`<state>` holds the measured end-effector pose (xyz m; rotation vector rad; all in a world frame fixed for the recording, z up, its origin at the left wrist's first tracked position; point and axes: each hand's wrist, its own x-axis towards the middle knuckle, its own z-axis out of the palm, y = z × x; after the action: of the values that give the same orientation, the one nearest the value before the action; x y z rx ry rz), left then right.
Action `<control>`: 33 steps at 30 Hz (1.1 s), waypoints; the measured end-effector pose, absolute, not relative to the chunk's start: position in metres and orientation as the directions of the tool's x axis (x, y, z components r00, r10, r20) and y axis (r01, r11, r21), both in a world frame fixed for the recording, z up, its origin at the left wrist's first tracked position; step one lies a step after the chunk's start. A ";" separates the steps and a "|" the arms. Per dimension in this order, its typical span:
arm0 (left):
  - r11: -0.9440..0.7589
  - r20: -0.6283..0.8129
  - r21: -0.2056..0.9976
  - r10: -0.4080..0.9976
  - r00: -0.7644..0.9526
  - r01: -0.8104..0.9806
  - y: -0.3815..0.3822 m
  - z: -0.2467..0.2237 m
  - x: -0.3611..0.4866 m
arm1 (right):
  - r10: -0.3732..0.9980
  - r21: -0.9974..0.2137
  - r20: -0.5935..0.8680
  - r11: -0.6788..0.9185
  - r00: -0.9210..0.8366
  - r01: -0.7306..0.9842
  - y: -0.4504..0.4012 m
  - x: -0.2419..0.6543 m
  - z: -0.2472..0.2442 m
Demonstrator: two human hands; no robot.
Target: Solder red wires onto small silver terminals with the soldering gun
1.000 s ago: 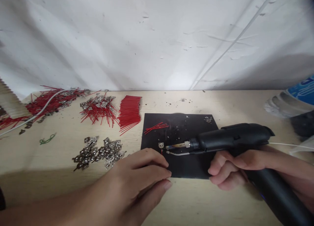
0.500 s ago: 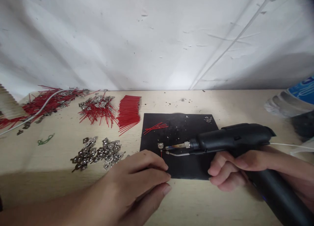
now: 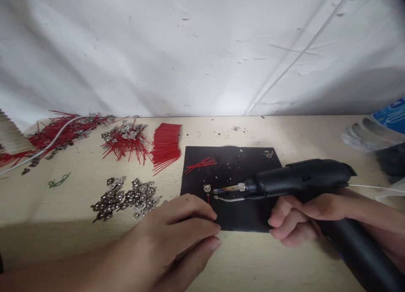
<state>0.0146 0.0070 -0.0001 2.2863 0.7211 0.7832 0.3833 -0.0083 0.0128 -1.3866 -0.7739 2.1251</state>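
Head: hands (image 3: 180, 237) apart at near mat (image 3: 245, 218) edge.

Small workshop bench: soldering gun (image 3: 300, 178), heaped metal contacts (image 3: 139, 197), cut red wires (image 3: 166, 144), scuffed wall (image 3: 158, 51).

there are two hands (image 3: 177, 233), one black soldering gun (image 3: 303, 178), one black mat (image 3: 243, 218), one lone metal tab (image 3: 207, 188), one green wire (image 3: 59, 181), one red wire bundle (image 3: 166, 142) and two mixed piles (image 3: 128, 144), their pieces too crowded to count
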 end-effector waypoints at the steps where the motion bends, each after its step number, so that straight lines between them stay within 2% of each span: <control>1: -0.670 0.354 0.685 0.648 0.674 0.285 0.007 0.000 0.014 | 0.662 -0.684 -0.651 -0.724 -0.371 -0.094 -0.008 0.384 0.012; 27: -0.658 0.339 0.694 0.656 0.674 0.291 0.009 0.001 0.017 | 0.645 -0.680 -0.642 -0.729 -0.413 -0.082 -0.006 0.385 0.014; 33: -0.654 0.326 0.698 0.654 0.682 0.293 0.009 0.005 0.015 | 0.658 -0.681 -0.617 -0.721 -0.432 -0.127 -0.008 0.386 0.011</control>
<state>0.0152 0.0091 0.0046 2.2745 0.7248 0.7619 0.3858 -0.0075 0.0111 -1.2903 -0.7661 2.1774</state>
